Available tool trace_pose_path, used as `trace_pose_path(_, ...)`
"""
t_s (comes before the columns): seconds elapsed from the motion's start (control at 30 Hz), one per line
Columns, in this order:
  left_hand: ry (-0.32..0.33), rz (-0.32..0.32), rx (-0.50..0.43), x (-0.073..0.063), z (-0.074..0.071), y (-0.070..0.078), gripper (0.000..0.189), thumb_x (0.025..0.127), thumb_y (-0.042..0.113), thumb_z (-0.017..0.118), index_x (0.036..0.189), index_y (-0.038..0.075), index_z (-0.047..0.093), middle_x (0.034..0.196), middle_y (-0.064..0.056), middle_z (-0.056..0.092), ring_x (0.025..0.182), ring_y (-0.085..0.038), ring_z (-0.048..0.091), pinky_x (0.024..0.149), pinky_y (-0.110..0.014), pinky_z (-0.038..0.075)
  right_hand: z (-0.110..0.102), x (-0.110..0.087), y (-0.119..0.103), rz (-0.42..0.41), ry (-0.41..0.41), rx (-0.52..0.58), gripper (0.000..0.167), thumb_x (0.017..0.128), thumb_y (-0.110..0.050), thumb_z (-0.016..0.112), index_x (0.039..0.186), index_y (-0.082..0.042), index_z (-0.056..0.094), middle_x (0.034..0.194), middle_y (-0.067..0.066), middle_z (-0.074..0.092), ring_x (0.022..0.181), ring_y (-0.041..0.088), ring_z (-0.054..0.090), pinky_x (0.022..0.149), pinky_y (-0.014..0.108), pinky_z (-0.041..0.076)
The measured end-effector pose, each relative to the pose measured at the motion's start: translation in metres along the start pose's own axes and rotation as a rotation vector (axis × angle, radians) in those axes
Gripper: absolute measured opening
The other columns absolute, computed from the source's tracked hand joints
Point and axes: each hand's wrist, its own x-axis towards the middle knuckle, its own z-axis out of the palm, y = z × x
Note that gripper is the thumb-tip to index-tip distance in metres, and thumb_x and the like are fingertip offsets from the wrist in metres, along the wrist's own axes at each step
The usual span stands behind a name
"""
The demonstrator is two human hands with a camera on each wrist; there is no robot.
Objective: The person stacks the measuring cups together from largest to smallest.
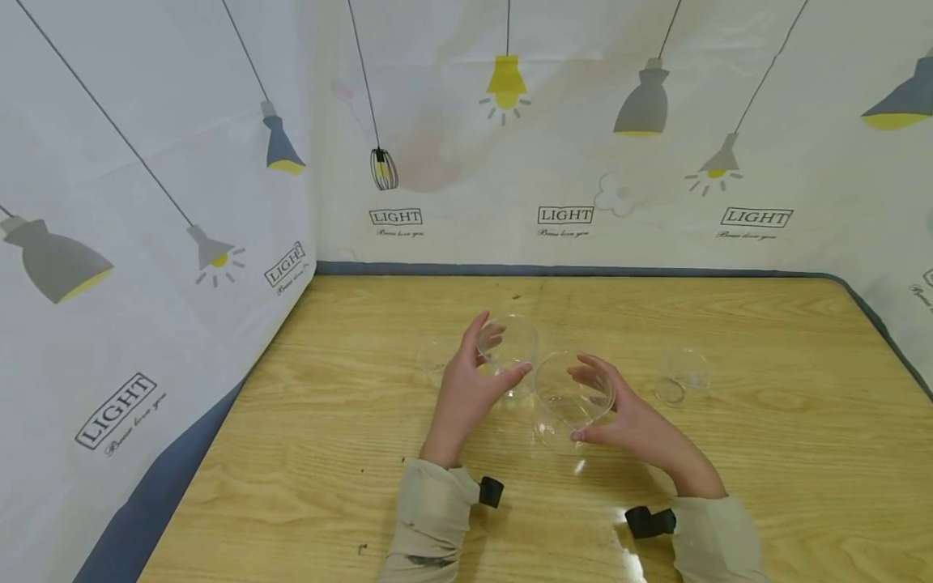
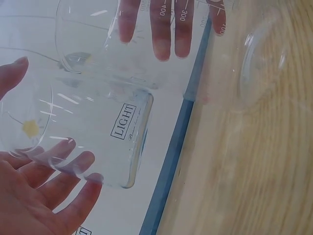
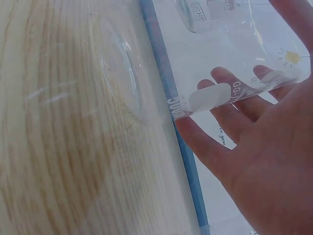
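Observation:
My left hand (image 1: 466, 393) grips a clear glass beaker (image 1: 516, 346), with the thumb on its near side and the fingers around the far side. A second clear beaker (image 1: 570, 397) is in my right hand (image 1: 641, 429), held the same way, just right of the first and slightly nearer. In the right wrist view, white printed markings and a blank label patch show on the right beaker (image 3: 210, 98), with the fingers spread along its wall. The left beaker (image 2: 98, 127) lies across the left wrist view above the fingers of the left hand (image 2: 49, 196).
Faint clear glassware (image 1: 433, 360) stands on the wooden table (image 1: 306, 453) beyond the left hand. Another clear glass vessel (image 1: 688, 371) is at the right, beyond the right hand. A white lamp-printed curtain (image 1: 452, 235) borders the table at the back and sides.

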Motion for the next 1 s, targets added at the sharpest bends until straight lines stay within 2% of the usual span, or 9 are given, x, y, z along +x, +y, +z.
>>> trace_pose_path(0.27, 0.019, 0.001, 0.001, -0.002, -0.003, 0.005, 0.086, 0.070, 0.056, 0.067, 0.139, 0.036, 0.021, 0.128, 0.014, 0.046, 0.115, -0.013, 0.045, 0.094, -0.044, 0.035, 0.001, 0.001, -0.001, 0.018, 0.003, 0.019, 0.094, 0.073, -0.016, 0.074, 0.139, -0.039, 0.011, 0.142, 0.002, 0.025, 0.129, 0.029, 0.021, 0.081, 0.045, 0.045)
trace_pose_path(0.73, 0.044, 0.026, -0.027, -0.004, -0.005, 0.012, 0.080, 0.070, 0.054, 0.067, 0.136, 0.034, 0.025, 0.128, 0.013, 0.045, 0.115, -0.009, 0.043, 0.095, -0.041, 0.034, 0.002, 0.001, -0.002, 0.034, 0.018, 0.008, 0.095, 0.071, -0.024, 0.076, 0.139, -0.038, 0.011, 0.141, 0.003, 0.025, 0.128, 0.030, 0.023, 0.078, 0.041, 0.047)
trace_pose_path(1.0, 0.065, 0.046, -0.047, -0.006, -0.008, 0.019, 0.078, 0.072, 0.052, 0.067, 0.136, 0.035, 0.025, 0.129, 0.011, 0.044, 0.117, -0.010, 0.042, 0.096, -0.040, 0.032, 0.003, 0.001, -0.003, 0.031, 0.036, -0.050, 0.095, 0.070, -0.026, 0.076, 0.139, -0.037, 0.011, 0.141, 0.004, 0.027, 0.128, 0.031, 0.025, 0.086, 0.053, 0.039)
